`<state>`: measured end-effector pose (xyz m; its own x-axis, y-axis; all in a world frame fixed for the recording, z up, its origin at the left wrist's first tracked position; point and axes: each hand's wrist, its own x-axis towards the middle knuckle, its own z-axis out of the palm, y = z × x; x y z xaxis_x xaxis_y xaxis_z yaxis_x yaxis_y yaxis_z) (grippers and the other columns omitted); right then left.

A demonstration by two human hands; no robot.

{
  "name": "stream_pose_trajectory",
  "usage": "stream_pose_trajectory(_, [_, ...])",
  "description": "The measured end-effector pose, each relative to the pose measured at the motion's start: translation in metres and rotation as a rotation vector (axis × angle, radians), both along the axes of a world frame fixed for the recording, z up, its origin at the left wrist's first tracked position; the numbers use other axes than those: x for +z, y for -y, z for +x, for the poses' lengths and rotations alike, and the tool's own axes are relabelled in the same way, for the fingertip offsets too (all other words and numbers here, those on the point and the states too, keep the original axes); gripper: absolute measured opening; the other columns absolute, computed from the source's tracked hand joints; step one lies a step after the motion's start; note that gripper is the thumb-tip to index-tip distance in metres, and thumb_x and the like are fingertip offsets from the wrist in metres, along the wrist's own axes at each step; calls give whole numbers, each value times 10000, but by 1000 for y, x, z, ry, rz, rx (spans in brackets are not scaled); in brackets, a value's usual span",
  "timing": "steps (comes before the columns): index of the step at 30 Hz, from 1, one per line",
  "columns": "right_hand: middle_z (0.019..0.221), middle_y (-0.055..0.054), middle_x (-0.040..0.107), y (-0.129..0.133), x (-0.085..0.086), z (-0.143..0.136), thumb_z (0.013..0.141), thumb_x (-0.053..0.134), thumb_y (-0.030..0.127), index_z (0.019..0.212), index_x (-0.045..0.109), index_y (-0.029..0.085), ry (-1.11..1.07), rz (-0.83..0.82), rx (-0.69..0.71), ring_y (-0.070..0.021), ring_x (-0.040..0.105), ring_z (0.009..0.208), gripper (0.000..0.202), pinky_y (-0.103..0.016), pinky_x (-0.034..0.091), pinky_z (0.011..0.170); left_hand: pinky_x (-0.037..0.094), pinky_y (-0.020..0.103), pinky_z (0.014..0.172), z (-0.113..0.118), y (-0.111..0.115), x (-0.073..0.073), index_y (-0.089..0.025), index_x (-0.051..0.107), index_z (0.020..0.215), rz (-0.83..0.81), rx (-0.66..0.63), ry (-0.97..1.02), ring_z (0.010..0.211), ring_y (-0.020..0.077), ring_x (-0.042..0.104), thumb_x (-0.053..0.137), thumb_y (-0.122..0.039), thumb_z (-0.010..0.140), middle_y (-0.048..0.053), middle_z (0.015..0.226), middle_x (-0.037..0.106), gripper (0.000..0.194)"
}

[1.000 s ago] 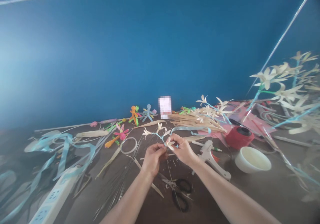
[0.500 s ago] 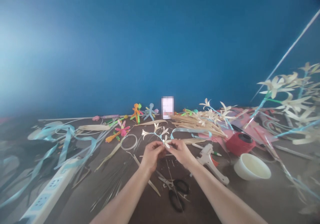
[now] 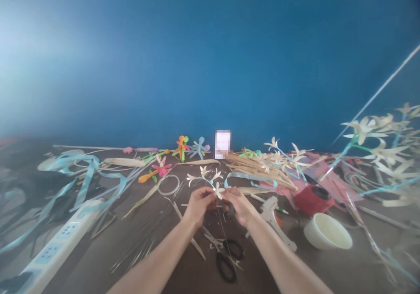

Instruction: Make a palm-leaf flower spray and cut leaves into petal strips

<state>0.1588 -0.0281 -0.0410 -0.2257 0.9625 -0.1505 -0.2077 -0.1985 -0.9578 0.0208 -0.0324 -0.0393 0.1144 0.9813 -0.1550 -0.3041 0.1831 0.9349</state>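
Between my hands is a small spray of cream flowers (image 3: 218, 190) with narrow petals, its blue-wrapped stem curving away to the left. My left hand (image 3: 200, 204) is closed, with thumb and fingers pinching the spray near its nearest flower. On the other side of that flower my right hand (image 3: 239, 206) is closed too, its fingertips pinched at the stem; a small dark bit shows under them. A thin thread runs down from the hands over black-handled scissors (image 3: 225, 250), which lie partly open on the dark table (image 3: 183, 272).
To the right are a white glue gun (image 3: 274, 219), a white cup (image 3: 328, 231), a red spool (image 3: 314, 200) and finished flower stems (image 3: 364, 130). A power strip (image 3: 61, 241), blue ribbon (image 3: 87, 180) and thin wires (image 3: 141, 241) lie left. Dried husk strips (image 3: 262, 167) lie behind.
The view has tilted slightly upward. My right hand's fingers have shifted at the stem, and the near flower now faces up more fully. Both hands stay close together.
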Motion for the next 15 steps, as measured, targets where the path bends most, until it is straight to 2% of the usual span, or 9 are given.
stream_pose_trajectory(4, [486, 39, 469, 0, 3, -1, 601, 627, 315, 569, 559, 137, 35, -14, -14, -54, 331, 422, 193, -190, 230, 398, 399, 192, 473, 0, 0, -1, -140, 596, 694, -18, 3, 8, 487, 79, 498, 666, -293, 583, -9, 555, 563, 202])
stream_pose_trajectory(9, [508, 31, 502, 0, 3, -2, 597, 631, 319, 623, 579, 138, 79, -5, -26, -54, 337, 420, 190, -192, 236, 405, 377, 185, 453, 1, -1, 1, -139, 595, 662, -24, 23, 12, 474, 81, 491, 669, -286, 565, -14, 527, 548, 191])
stream_pose_trajectory(15, [455, 60, 442, -2, 0, -1, 612, 605, 294, 640, 585, 141, 224, 45, -48, -46, 298, 385, 156, -189, 201, 389, 339, 173, 429, 1, -2, 2, -119, 594, 643, 10, 13, 34, 437, 62, 460, 662, -267, 575, -16, 510, 531, 176])
